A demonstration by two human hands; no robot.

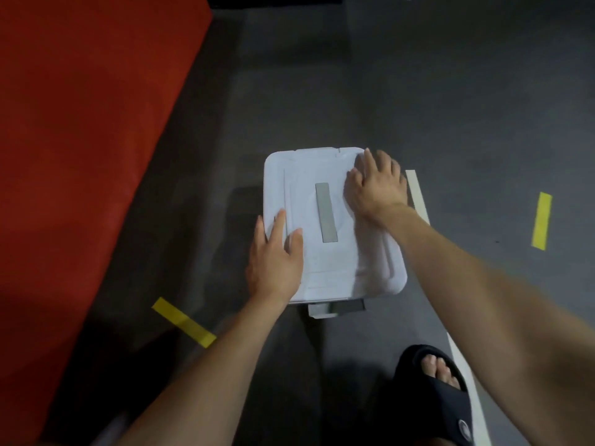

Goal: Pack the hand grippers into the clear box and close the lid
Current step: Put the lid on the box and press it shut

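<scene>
Head view looks straight down on the lid (pixel 335 259), a white rounded rectangle that already covers the clear box; the box walls are hidden beneath it, and whether the hand grippers are inside cannot be seen. Its long axis runs away from the person, tilted slightly, with a grey strip handle (pixel 326 212) lying along that axis at the middle. A grey latch (pixel 336 309) shows just below the lid's near edge, and I cannot tell whether it is fastened.

Both hands rest on the lid from above. On the lid's near-left edge lies the left hand (pixel 277 262), fingers straight and slightly spread, palm flat, holding nothing. On the lid's far-right corner lies the right hand (pixel 375 185), fingers spread and pressing down, also holding nothing. So the hands sit on opposite corners, and the left is the nearer to the near latch.

Judging from this, the lid is being pressed home; what remains is probably seating the edges and snapping the latch.

Beyond the lid lies dark floor (pixel 450 91), a red mat (pixel 80 123) to its left, and yellow tape marks (pixel 542 220) to its right.
</scene>
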